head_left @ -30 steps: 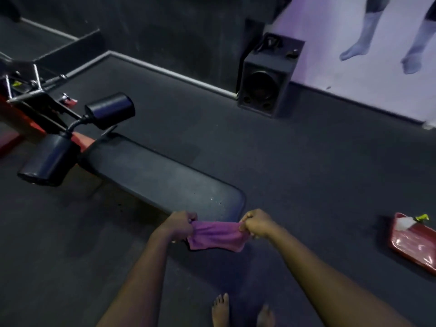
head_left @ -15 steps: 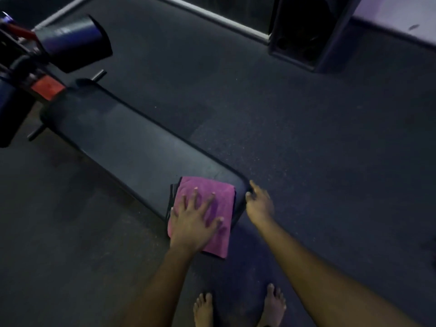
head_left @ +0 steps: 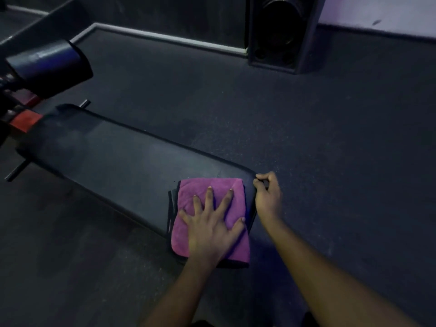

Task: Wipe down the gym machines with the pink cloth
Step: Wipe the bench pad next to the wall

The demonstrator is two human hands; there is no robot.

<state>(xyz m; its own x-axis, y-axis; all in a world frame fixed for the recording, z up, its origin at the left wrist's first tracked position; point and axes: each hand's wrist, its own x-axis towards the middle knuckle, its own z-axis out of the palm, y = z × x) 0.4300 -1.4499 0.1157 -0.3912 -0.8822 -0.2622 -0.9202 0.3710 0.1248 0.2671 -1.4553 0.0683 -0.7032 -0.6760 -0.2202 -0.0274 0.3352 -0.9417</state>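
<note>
The folded pink cloth (head_left: 191, 192) lies on the near end of a long black bench pad (head_left: 113, 154), and its lower edge hangs over the pad's end. My left hand (head_left: 212, 230) presses flat on the cloth with its fingers spread. Just to the right, my right hand (head_left: 269, 199) sits at the pad's near right corner, its fingers curled and its thumb and forefinger on the pad's edge.
A black foam roller (head_left: 52, 64) and a red frame part (head_left: 23, 121) stand at the bench's far left end. A large black speaker (head_left: 280, 31) stands on the dark rubber floor (head_left: 330, 149) by the back wall.
The cloth, earlier stretched between both hands, now lies on the bench end under my left palm. My right hand let go and has curled onto the pad's corner. The view moved closer.
</note>
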